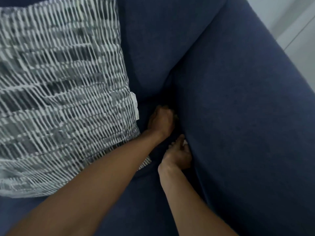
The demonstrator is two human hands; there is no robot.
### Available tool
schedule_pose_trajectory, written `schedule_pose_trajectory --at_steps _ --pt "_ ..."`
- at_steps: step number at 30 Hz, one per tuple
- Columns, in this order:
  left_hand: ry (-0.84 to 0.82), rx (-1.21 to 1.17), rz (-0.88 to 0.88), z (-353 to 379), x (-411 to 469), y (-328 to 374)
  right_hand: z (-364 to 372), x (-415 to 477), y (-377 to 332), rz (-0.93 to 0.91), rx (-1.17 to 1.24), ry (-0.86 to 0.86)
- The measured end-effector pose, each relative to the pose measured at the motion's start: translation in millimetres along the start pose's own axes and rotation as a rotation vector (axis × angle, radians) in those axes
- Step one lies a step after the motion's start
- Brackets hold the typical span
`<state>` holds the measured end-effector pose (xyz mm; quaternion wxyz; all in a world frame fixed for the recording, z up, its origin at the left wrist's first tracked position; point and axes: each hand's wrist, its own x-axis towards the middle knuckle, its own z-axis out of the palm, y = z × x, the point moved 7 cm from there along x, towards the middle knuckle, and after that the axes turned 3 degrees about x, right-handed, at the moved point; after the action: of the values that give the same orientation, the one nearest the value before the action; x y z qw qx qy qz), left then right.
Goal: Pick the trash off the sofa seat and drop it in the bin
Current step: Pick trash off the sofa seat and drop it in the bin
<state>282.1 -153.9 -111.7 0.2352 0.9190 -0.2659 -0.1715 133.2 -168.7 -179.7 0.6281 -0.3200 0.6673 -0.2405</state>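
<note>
Both my hands are down in the dark gap where the blue sofa seat [148,193] meets the armrest [238,116]. My left hand [161,120] is curled like a fist at the far end of the gap, its fingertips hidden in the crease. A small brownish bit [175,118] shows at its knuckles, too blurred to name. My right hand [179,155] lies nearer to me, with its fingers pinched around a small pale scrap of trash [185,142] against the armrest. No bin is in view.
A large grey-and-white woven cushion [59,99] covers the left of the seat and touches my left forearm. The blue backrest [162,48] rises behind the gap. A white wall [293,23] shows at the top right.
</note>
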Motion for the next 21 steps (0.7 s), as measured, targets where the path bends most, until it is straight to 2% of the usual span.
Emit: schedule_pose_trajectory --at_steps 5,11,15,21 --pt "0.018 -0.021 0.01 -12.0 -8.5 4.7 -3.5 -7.3 -2.1 0.05 0.028 -0.016" --pt "0.102 -0.069 0.032 -48.3 -46.6 6.9 -13.2 -37.2 -30.4 -0.021 -0.053 -0.17" --pt "0.147 -0.171 0.064 -88.7 -81.8 21.1 -26.9 -73.9 -60.6 -0.146 -0.096 -0.279" --pt "0.235 -0.147 0.186 -174.8 -154.6 57.8 -59.9 -158.6 -130.4 -0.393 -0.211 -0.459"
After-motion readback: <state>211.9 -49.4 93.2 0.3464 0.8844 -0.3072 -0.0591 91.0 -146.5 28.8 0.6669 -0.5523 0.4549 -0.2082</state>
